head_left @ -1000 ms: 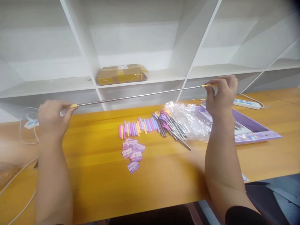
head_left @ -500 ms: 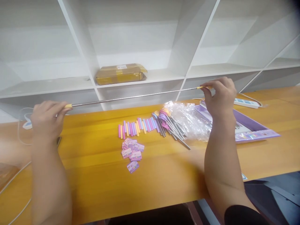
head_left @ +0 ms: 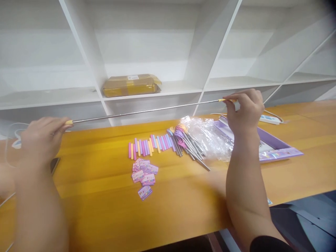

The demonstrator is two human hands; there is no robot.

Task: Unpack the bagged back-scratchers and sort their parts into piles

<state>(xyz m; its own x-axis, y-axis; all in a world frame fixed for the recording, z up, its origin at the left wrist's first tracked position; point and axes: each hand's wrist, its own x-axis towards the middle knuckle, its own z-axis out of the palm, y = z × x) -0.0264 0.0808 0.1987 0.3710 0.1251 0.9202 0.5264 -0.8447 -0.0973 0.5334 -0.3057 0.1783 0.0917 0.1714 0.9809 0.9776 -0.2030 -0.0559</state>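
A telescopic back scratcher (head_left: 147, 111) with a thin metal shaft is stretched out between my two hands above the table. My left hand (head_left: 42, 138), slightly blurred, is closed around its yellow handle end. At the other end, my right hand (head_left: 245, 106) pinches the yellow head, mostly covered by the fingers. Below the shaft lie several more back scratchers (head_left: 193, 145) in a pile, with purple, pink, orange and blue hand-shaped heads. Left of them is a row of coloured handle sleeves (head_left: 144, 147) in pink, purple, orange and blue. Small printed cards (head_left: 148, 179) lie scattered nearer to me.
Clear plastic bags (head_left: 210, 138) lie right of the pile, against a purple open box (head_left: 280, 147). A white power strip (head_left: 270, 119) sits behind my right wrist. White shelving (head_left: 152, 45) rises at the back, holding a taped cardboard box (head_left: 131, 85). A dark flat object (head_left: 54, 165) is beside my left wrist.
My left hand has moved outward to the left, and the back scratcher's shaft looks slightly longer. My right hand keeps its pinch. The view has shifted a little.
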